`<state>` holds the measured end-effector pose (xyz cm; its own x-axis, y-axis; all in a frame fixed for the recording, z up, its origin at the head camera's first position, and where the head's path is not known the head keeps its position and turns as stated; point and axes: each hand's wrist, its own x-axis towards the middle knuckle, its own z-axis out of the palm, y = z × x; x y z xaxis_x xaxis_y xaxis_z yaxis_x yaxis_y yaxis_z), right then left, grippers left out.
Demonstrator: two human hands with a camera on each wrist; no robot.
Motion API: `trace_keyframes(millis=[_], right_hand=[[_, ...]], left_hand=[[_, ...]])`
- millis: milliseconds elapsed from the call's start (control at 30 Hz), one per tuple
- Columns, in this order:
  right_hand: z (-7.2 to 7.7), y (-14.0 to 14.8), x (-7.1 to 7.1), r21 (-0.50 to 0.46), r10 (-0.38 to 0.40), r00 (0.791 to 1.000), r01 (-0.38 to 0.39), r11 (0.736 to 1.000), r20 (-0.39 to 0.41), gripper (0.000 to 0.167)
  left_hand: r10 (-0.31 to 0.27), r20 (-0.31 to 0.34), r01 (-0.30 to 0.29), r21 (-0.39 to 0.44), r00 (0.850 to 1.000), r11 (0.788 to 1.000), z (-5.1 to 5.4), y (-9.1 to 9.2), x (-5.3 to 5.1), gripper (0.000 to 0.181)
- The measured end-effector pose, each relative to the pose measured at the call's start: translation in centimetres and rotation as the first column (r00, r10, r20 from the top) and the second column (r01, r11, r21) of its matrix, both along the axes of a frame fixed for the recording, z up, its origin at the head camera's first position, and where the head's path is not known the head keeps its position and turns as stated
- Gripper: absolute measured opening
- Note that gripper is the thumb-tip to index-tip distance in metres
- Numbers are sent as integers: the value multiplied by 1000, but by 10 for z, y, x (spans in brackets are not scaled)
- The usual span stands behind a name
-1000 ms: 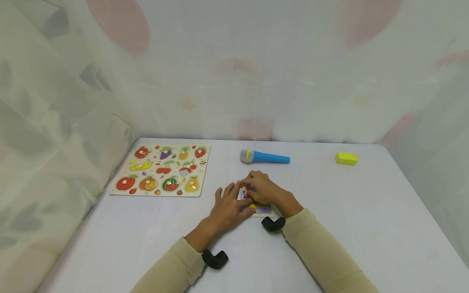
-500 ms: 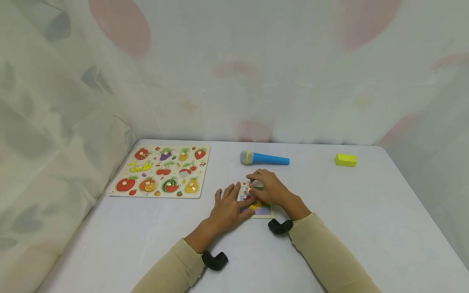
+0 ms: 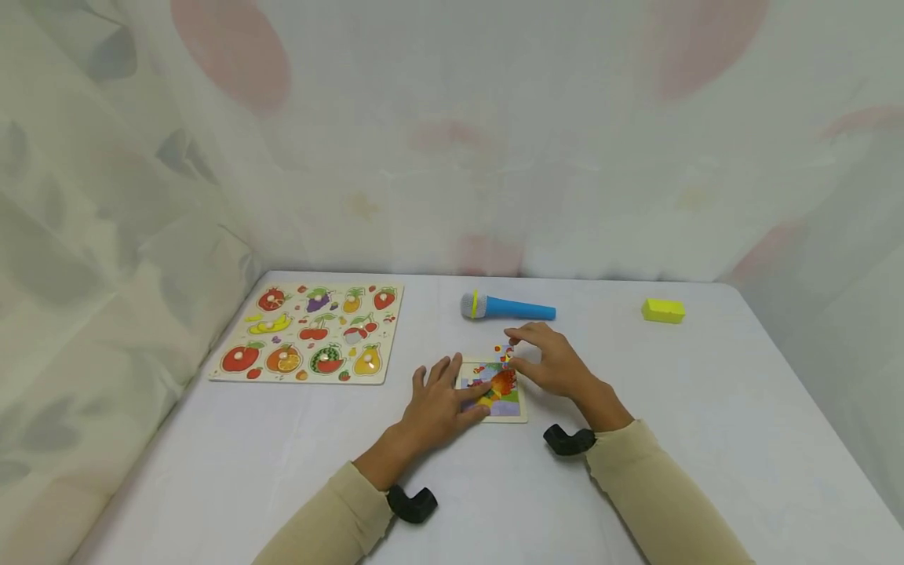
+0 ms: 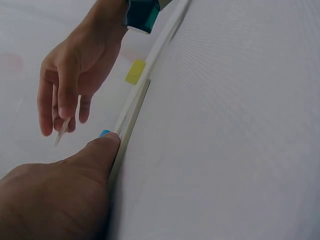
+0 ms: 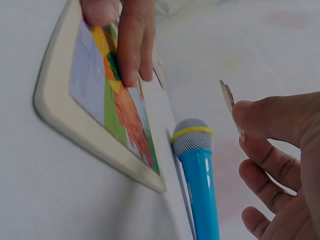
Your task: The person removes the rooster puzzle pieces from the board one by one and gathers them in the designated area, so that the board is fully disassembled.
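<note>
A small framed picture puzzle (image 3: 504, 408) lies on the table in front of the person, its frame (image 5: 75, 122) pale in the right wrist view. The left hand (image 3: 434, 404) rests over its left part with fingers spread, the thumb (image 4: 102, 150) on its edge. Just beyond the puzzle's upper right corner, the right hand (image 3: 554, 365) pinches a small thin puzzle piece (image 3: 504, 353) between thumb and fingers, held above the table. That piece (image 5: 231, 107) shows edge-on in the right wrist view. The left hand hides part of the picture.
A fruit peg board (image 3: 304, 333) lies at the left of the table. Behind the puzzle is a blue toy microphone (image 3: 519, 308), also close by in the right wrist view. A yellow block (image 3: 663, 311) sits at the back right. Patterned cloth surrounds the table.
The right hand has moved right, off the puzzle, with the piece now showing in its fingers. More of the orange picture is uncovered. The left hand has stayed in place.
</note>
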<state>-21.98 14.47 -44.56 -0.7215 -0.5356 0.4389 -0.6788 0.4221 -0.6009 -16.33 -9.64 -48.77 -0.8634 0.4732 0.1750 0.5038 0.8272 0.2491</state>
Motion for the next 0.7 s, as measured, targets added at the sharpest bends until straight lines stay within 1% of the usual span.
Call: trace_keyframes(millis=[167,267,500,700], right_hand=[[2,15,2,8,-34,999,34,999,23,45],[3,23,3,17,-57,998,56,998,20,45],[7,42,7,-19,-74,996,73,997,-43,47],[10,61,9,-26,-101,991,99,995,-87,49]], left_hand=[[3,11,-3,-3,1000,1000,1,0,0,46],[3,7,-3,0,1000,1000,1,0,0,46],[1,-1,-1,4,1000,1000,-1,-1,0,46],[2,6,-2,8,1000,1000,-1,-1,0,47]])
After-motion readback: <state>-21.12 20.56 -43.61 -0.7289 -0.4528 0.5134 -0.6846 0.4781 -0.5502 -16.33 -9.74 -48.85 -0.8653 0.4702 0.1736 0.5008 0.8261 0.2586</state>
